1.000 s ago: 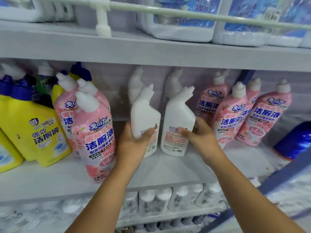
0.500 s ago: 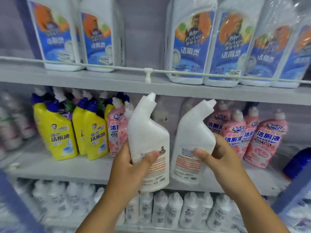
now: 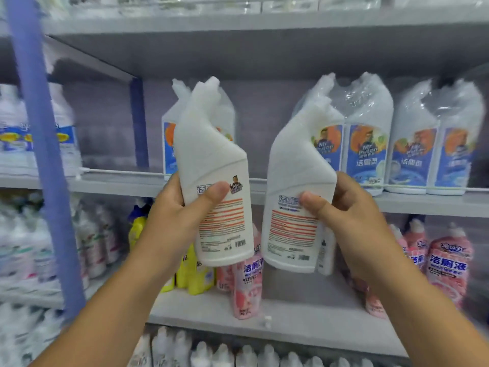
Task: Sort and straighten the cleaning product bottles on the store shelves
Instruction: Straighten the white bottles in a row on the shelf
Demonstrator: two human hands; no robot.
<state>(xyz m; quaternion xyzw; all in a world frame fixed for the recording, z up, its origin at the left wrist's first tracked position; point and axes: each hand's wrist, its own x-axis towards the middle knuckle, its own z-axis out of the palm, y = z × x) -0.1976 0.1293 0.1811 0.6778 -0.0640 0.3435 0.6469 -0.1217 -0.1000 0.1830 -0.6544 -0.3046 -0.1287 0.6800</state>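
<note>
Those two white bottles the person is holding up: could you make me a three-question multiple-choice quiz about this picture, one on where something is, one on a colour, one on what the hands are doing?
1. Where do the plastic-wrapped bottles with blue labels stand?
A. On the shelf above the pink bottles
B. On the floor
C. In a basket

2. What colour are the bottles showing just below the left hand's white bottle?
A. Black
B. Yellow
C. Purple

3. What is the state of the hands?
A. Both hang free
B. Only the right hand holds something
C. Each grips a white bottle

Answers:
1 A: the pink bottles sit one shelf lower.
2 B: yellow bodies show under that bottle's base.
3 C: the left hand grips one bottle, and the right hand grips the other white bottle.
</note>
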